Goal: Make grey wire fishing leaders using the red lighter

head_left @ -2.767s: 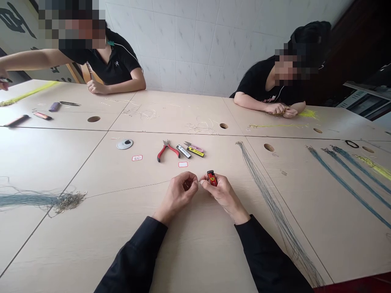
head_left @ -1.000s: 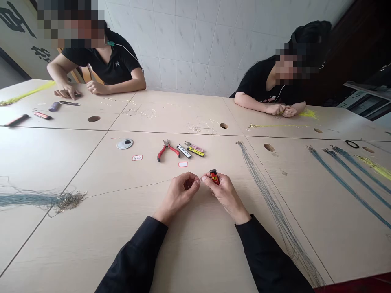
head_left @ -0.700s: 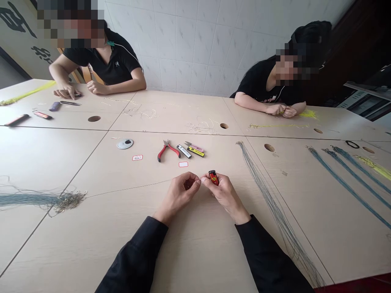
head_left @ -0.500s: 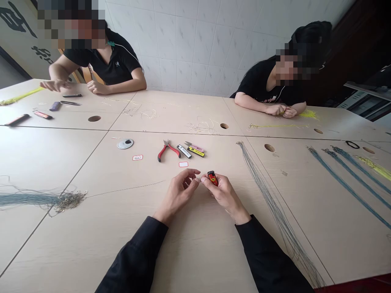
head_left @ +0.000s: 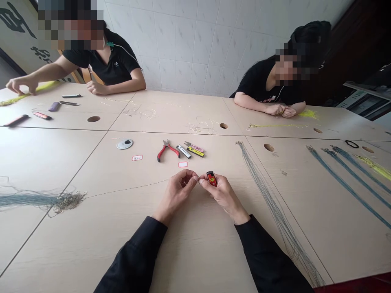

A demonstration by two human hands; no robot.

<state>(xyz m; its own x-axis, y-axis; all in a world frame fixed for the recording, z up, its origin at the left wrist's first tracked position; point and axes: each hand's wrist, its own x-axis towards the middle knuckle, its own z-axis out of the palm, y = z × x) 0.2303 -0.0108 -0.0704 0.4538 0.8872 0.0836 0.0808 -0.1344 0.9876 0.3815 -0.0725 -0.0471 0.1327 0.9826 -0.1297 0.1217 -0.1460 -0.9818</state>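
My left hand [head_left: 181,188] is closed, thumb and fingertips pinched on the end of a thin grey cord [head_left: 131,188]. That cord runs left to a bundle of blue-grey cords [head_left: 29,199] with metal clasps [head_left: 69,202] at its end. My right hand [head_left: 222,194] holds a red lighter [head_left: 211,179] with a black top, upright against the palm. Its thumb and fingertip also pinch close to the left fingertips; what lies between them is too small to make out. Just beyond my hands lies a small white label [head_left: 183,164] with a red border.
Red-handled pliers [head_left: 168,151], a white lighter [head_left: 183,151], a yellow lighter [head_left: 195,151] and pink snips [head_left: 195,146] lie ahead. A long cord bundle [head_left: 269,195] stretches along my right, with blue bundles [head_left: 348,183] beyond. Two people sit opposite; round holes [head_left: 269,147] pierce the table.
My left fingertips have closed into a tighter pinch near the right ones. The person at the left has stretched an arm farther left to the yellow cords.
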